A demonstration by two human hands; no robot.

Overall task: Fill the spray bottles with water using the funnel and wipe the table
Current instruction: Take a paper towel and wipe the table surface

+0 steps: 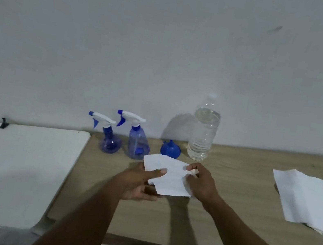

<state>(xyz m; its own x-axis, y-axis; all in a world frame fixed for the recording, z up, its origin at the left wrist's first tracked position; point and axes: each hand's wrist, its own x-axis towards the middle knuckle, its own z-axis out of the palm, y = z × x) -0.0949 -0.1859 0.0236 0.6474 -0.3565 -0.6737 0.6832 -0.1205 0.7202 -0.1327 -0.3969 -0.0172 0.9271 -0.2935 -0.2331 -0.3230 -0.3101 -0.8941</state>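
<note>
Two blue spray bottles with white trigger heads stand near the wall: a round-bellied one [110,138] on the left and a taller one [138,142] beside it. Right of them a blue funnel [170,149] lies on the wooden table [241,190]. A clear water bottle [202,135], mostly full, stands behind the funnel. Above the table, in front of the bottles, I hold a white paper tissue [170,178] with both hands. My left hand [139,181] grips its left edge, thumb on top. My right hand [201,182] pinches its right edge.
A stack of white paper tissues [308,202] lies at the right of the table. A white surface [7,170] with a small black clip [4,123] adjoins the table on the left. A plain wall rises directly behind the bottles.
</note>
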